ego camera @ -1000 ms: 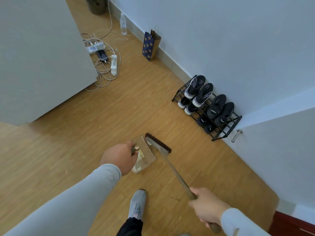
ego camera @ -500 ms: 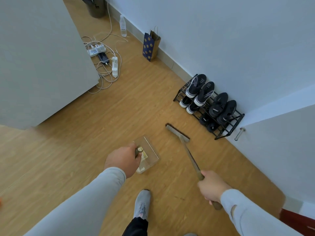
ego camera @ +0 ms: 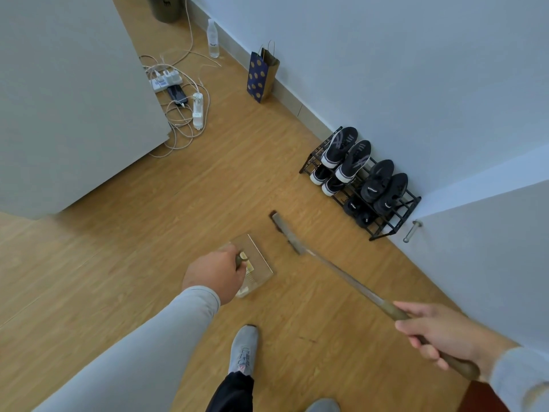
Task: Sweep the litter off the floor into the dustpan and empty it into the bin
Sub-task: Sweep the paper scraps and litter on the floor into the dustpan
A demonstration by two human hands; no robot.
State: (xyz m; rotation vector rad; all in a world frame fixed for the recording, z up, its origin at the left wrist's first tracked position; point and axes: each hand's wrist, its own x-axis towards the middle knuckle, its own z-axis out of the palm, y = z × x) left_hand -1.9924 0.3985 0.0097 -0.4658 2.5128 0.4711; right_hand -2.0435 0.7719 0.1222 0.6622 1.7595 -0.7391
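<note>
My left hand (ego camera: 215, 275) grips the handle of a clear dustpan (ego camera: 258, 260) held low over the wooden floor, with pale scraps of litter (ego camera: 248, 270) lying in it near the handle. My right hand (ego camera: 439, 331) holds the wooden handle of a broom (ego camera: 341, 272). The dark broom head (ego camera: 286, 231) is raised to the right of the dustpan, apart from it and blurred by motion. A dark bin (ego camera: 166, 7) stands at the top edge, partly cut off.
A black shoe rack (ego camera: 359, 185) with several shoes stands against the right wall. Power strips, a phone and tangled cables (ego camera: 181, 105) lie beside a grey panel (ego camera: 68, 93). A dotted paper bag (ego camera: 261, 74) and a water bottle (ego camera: 213, 38) stand along the wall. My shoe (ego camera: 243, 349) is below the dustpan.
The broom head has swung away from the dustpan mouth to the right and my right hand has pulled back to the right. The dustpan has stayed in my left hand.
</note>
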